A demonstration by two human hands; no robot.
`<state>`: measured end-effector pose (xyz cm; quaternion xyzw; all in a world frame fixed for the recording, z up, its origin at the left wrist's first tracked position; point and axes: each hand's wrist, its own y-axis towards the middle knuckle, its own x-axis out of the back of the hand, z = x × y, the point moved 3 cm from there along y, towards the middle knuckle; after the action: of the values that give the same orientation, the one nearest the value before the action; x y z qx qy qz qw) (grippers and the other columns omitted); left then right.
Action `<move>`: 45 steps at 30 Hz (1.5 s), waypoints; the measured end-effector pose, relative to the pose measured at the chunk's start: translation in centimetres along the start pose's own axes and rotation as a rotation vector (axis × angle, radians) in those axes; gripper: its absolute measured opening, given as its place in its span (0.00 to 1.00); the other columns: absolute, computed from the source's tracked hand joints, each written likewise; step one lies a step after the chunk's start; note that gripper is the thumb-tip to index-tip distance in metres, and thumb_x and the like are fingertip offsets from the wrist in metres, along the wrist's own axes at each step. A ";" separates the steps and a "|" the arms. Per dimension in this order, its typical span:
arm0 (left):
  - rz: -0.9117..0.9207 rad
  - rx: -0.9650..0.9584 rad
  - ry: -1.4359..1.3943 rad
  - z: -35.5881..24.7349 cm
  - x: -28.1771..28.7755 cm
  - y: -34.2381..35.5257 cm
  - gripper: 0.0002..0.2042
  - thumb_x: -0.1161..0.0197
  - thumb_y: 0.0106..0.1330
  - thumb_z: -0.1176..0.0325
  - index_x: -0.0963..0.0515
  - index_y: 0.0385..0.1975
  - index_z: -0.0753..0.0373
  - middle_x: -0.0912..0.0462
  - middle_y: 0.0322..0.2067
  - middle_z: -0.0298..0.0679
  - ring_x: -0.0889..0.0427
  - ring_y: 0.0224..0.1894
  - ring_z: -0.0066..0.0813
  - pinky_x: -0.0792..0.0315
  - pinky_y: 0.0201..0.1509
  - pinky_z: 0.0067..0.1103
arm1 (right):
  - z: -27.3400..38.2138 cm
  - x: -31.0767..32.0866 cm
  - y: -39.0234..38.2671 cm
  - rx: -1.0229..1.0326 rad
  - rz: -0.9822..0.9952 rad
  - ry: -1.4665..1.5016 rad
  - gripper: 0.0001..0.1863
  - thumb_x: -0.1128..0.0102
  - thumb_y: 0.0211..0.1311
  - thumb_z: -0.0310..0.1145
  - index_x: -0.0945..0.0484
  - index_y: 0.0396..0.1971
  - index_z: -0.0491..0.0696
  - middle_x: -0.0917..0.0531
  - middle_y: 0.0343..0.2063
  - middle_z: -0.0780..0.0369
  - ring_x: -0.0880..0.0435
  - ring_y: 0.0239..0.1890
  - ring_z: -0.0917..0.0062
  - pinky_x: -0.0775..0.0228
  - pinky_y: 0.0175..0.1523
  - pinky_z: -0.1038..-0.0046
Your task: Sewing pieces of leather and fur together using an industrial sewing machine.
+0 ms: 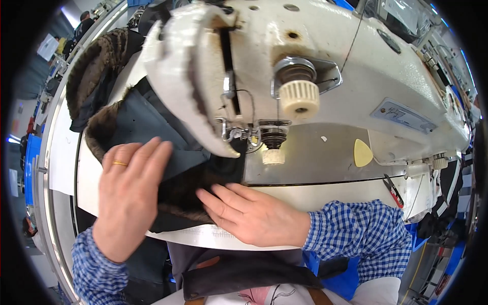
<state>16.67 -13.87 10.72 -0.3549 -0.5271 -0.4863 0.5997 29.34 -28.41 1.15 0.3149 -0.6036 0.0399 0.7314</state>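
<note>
A dark, fur-trimmed piece of cloth [182,184] lies on the white table, left of and partly under the head of a sewing machine [330,30]. Its lining side looks slate grey, and brown fur runs along its edge. My left hand [131,185], with a ring on one finger, rests on the grey lining with its fingers stretched out, slightly blurred; the thumb is hidden. On the dark fur near the table's front edge, my right hand [251,211] lies palm down with fingers extended. The machine's needle area is largely hidden by its guard.
Another fur-trimmed dark piece [96,76] lies at the far left. On the machine bed are a yellow, pick-shaped piece [363,153] and a white scrap [324,138]. Red-handled thread snips [393,191] sit at the right. A measuring scale [203,233] runs along the table's front edge.
</note>
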 end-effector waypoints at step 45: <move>0.038 0.231 -0.929 -4.2 -5.8 -0.2 0.11 0.33 0.65 0.77 0.15 0.46 0.62 0.14 0.32 0.45 0.15 0.30 0.41 0.22 0.35 0.24 | 2.1 0.9 -3.2 -0.026 -0.066 0.009 0.20 0.44 0.57 0.36 0.17 0.42 0.35 0.14 0.48 0.46 0.17 0.57 0.53 0.26 0.67 0.58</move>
<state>17.82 -16.66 4.21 -0.4754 -0.7834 -0.2032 0.3451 29.18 -32.34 0.84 0.3250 -0.5901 0.0095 0.7390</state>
